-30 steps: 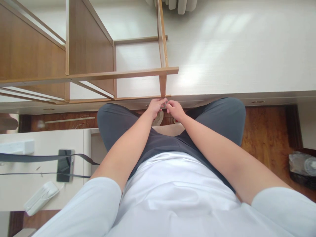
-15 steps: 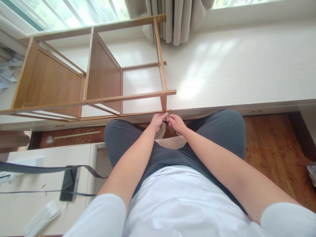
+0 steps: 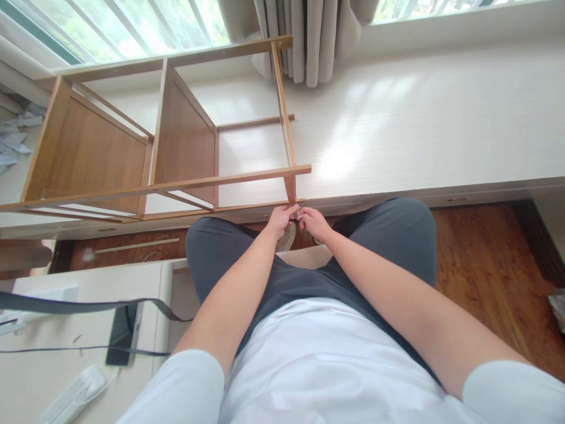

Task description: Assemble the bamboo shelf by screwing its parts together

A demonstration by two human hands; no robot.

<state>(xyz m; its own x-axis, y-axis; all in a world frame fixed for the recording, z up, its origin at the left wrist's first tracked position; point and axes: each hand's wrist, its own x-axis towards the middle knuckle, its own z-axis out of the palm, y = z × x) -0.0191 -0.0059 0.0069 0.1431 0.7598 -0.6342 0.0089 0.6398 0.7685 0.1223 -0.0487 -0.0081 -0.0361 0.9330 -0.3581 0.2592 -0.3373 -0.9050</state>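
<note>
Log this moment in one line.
left hand: by end corner of wooden frame | right hand: pinching small shiny piece | phone: on white tabletop

Daylight pours in at the barred windows [image 3: 136,29], bleaching the view beyond, and lays a glare on the white ledge [image 3: 388,135] before me. The curtain [image 3: 313,44] holds soft shadow in its folds; toward the edges, sleeves [image 3: 507,383] look stretched, and I find the little metal piece [image 3: 298,213] blurred.
</note>
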